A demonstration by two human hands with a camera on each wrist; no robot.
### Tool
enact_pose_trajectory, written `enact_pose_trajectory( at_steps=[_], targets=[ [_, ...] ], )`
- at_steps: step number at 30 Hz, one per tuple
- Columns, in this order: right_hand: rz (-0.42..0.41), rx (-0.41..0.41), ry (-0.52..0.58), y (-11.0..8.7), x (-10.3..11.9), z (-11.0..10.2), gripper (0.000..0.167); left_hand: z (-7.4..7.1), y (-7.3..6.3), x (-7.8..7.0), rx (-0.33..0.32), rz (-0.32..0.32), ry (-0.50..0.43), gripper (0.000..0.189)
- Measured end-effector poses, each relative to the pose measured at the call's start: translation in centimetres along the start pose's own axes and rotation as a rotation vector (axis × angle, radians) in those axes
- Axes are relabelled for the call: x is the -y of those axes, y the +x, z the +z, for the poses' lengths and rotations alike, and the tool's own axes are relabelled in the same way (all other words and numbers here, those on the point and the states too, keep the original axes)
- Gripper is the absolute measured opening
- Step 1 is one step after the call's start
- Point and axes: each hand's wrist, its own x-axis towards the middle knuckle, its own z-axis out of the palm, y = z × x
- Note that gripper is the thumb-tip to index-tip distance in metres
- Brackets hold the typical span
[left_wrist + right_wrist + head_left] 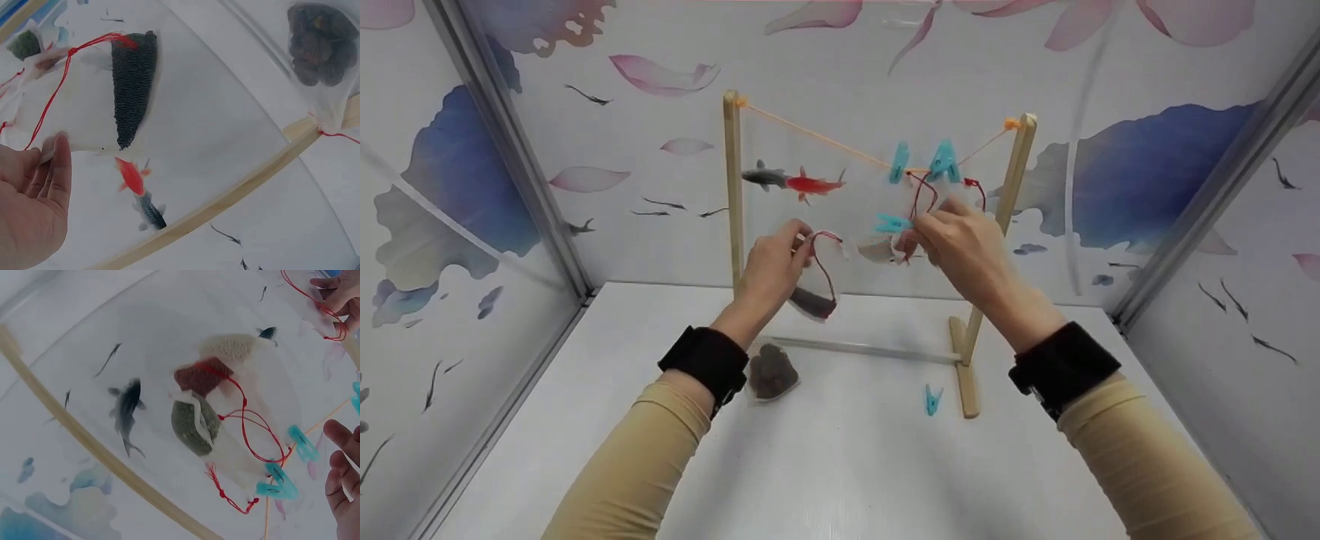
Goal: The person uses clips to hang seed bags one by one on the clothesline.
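Observation:
My left hand (776, 259) pinches the top edge of a white mesh drawstring bag (84, 121) with black grains (134, 93) at its bottom and a red cord (48, 115). My right hand (960, 240) has a blue clothespin (894, 223) at its fingertips and appears to pinch it. Beside that hand, two blue clothespins, one (304, 443) and another (277, 482), clip bags to an orange line (817, 139). In the right wrist view the hanging bags hold green beans (191, 430), dark red beans (202, 377) and beige grains (228, 346). The right hand partly hides them in the head view.
The line sags between two wooden posts, left (733, 195) and right (1016, 180), joined low by a pale bar (870, 349). A bag of brown lumps (772, 373) lies near the left post. A loose blue clothespin (932, 400) lies by the right foot (969, 390). Printed panels surround the white table (840, 465).

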Motion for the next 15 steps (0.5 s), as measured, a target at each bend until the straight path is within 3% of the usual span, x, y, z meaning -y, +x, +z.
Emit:
enact_pose_trajectory(
  at_steps=[7,11,15],
  targets=[
    [-0.033,0.047,-0.112,5.2,-1.9,-0.6,0.022,-0.6,4.1,-1.4,-0.079,-0.006,0.072,0.017],
    [-0.004,0.114,-0.125,7.4,-2.8,-0.4,0.027,-0.6,5.9,-2.1,-0.114,-0.033,0.101,0.019],
    [0.042,0.203,-0.153,8.9,-3.6,0.3,0.029,-0.6,7.3,-2.5,-0.161,-0.036,0.065,0.019]
  ],
)
